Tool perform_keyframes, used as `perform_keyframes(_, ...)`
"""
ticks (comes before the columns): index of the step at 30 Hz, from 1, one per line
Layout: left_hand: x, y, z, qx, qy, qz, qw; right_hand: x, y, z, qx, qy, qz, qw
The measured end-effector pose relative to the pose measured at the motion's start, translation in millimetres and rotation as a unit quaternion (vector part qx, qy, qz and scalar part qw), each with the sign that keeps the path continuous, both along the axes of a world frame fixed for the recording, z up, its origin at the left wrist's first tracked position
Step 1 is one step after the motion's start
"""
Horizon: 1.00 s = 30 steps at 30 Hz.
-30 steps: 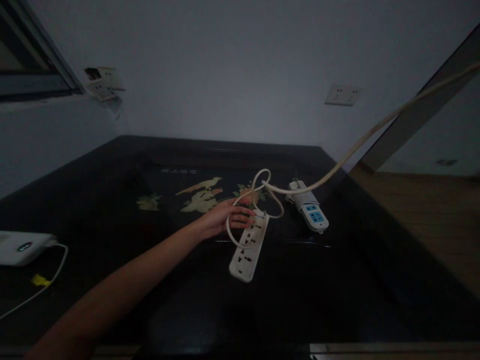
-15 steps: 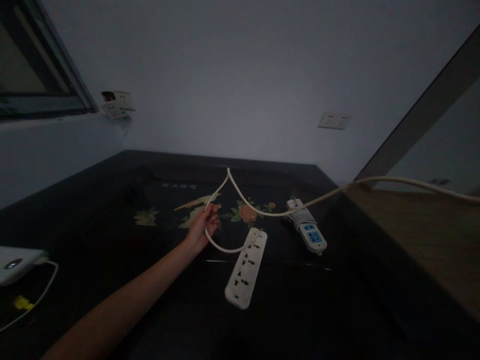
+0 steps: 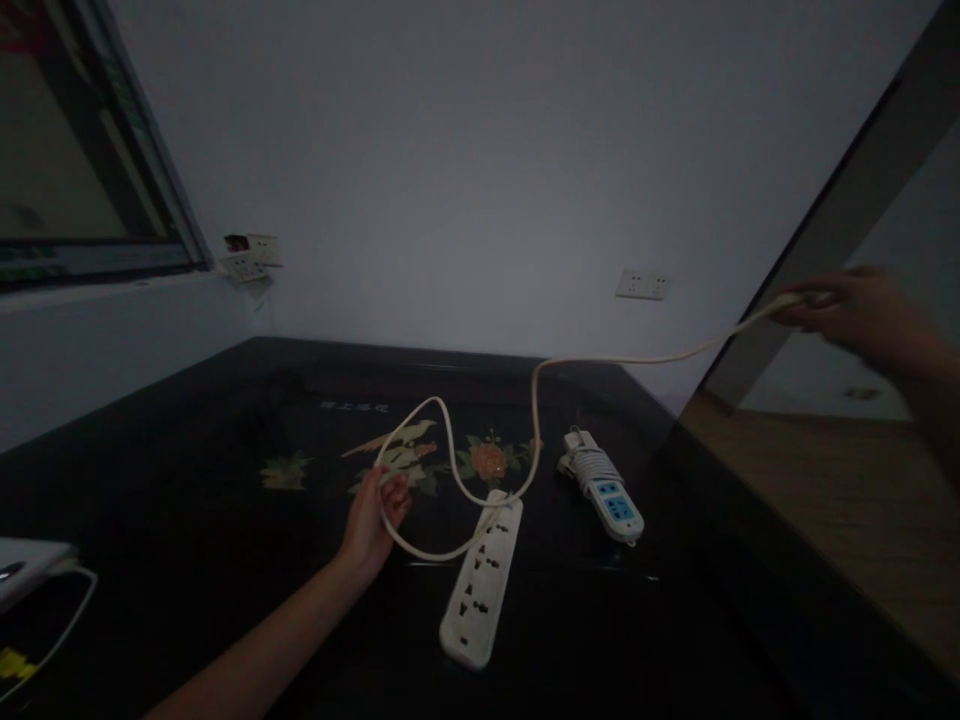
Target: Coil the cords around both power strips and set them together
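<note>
A white power strip (image 3: 481,580) lies on the black table (image 3: 187,480). Its long cream cord (image 3: 536,420) loops up from the strip's far end. My left hand (image 3: 371,520) is closed around the cord near the strip, resting low over the table. The cord arcs through the air to my right hand (image 3: 855,315), which is raised at the right, somewhat blurred, and closed on the cord's far part. A second, smaller power strip (image 3: 604,485) with blue sockets and its cord wound around it lies just right of the first.
Painted birds and flowers (image 3: 412,460) decorate the tabletop. A white device (image 3: 22,565) with a cable sits at the left edge. Wall sockets (image 3: 641,284) are on the far wall, more sockets (image 3: 251,255) near a window (image 3: 67,190). A wooden floor (image 3: 825,500) lies right.
My left hand slid back along the cord toward me, away from the strip. My right hand came into view at the right, pulling the cord out longer. The view tilted up.
</note>
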<state>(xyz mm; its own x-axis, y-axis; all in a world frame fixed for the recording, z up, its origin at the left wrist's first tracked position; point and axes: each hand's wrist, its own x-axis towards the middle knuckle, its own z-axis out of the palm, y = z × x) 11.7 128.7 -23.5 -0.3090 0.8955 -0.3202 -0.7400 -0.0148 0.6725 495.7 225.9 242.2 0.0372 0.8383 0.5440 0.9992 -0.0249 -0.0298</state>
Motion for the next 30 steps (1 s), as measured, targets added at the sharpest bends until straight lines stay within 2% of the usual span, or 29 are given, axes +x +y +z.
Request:
perform_keyframes(2, -7.7, -12.9, -2.5, -0.037, 0.003, -0.005, 0.999, -24.8, 22.2, -18.0, -0.103, 0.074, 0.011, 0.992)
perform_keyframes(4, -13.8, -26.7, -5.2, -0.06, 0.007, -0.015, 0.998, -54.7, 47.3, -46.5, -0.193, 0.115, 0.028, 0.974)
perform_keyframes(7, -19.3, -47.4, -10.6, -0.079, 0.016, -0.048, 0.996, -95.3, 76.7, -94.0, -0.283, 0.142, 0.033, 0.948)
perform_keyframes(9, -21.5, -61.9, -16.0, -0.091, 0.026, -0.083, 0.992, -115.8, 86.9, -120.6, -0.317, 0.159, 0.031, 0.934)
perform_keyframes(11, -24.3, -77.9, -21.3, -0.095, 0.047, -0.142, 0.984, -132.5, 91.3, -141.2, -0.34, 0.177, 0.036, 0.923)
perform_keyframes(13, -29.3, -94.1, -23.3, -0.089, 0.094, -0.252, 0.959, -147.8, 92.5, -157.4, -0.36, 0.196, 0.041, 0.911)
perform_keyframes(15, -37.5, -106.9, -18.9, -0.074, 0.187, -0.392, 0.898, -163.3, 91.8, -171.5, -0.38, 0.214, 0.048, 0.899)
perform_keyframes(17, -47.7, -111.2, -7.5, -0.037, 0.332, -0.477, 0.813, -178.7, 88.1, -184.6, -0.4, 0.23, 0.055, 0.886)
perform_keyframes(18, -52.4, -108.9, -0.1, -0.008, 0.418, -0.468, 0.778, -185.7, 84.6, -190.9, -0.41, 0.236, 0.058, 0.879)
perform_keyframes(19, -56.1, -103.4, 7.6, 0.035, 0.518, -0.417, 0.746, -191.9, 79.7, -197.1, -0.42, 0.243, 0.061, 0.872)
perform_keyframes(21, -58.6, -83.3, 21.1, 0.12, 0.68, -0.252, 0.678, -200.6, 65.3, -208.8, -0.441, 0.256, 0.068, 0.858)
perform_keyframes(22, -56.9, -69.8, 25.7, 0.154, 0.73, -0.196, 0.636, -202.8, 56.0, -214.2, -0.452, 0.263, 0.073, 0.849)
perform_keyframes(23, -53.5, -55.0, 28.6, 0.185, 0.767, -0.176, 0.589, -203.7, 45.6, -219.1, -0.463, 0.271, 0.079, 0.84)
perform_keyframes(25, -43.4, -25.0, 29.8, 0.24, 0.8, -0.208, 0.509, -201.8, 22.9, -227.7, -0.485, 0.288, 0.094, 0.82)
perform_keyframes(27, -34.2, 0.5, 27.0, 0.276, 0.802, -0.27, 0.455, -196.7, 0.6, -234.1, -0.501, 0.303, 0.109, 0.803)
perform_keyframes(28, -31.6, 10.3, 25.1, 0.291, 0.801, -0.297, 0.431, -193.5, -9.3, -236.4, -0.508, 0.308, 0.115, 0.796)
perform_keyframes(30, -31.8, 23.1, 21.7, 0.306, 0.794, -0.324, 0.413, -187.7, -25.1, -240.0, -0.523, 0.311, 0.123, 0.784)
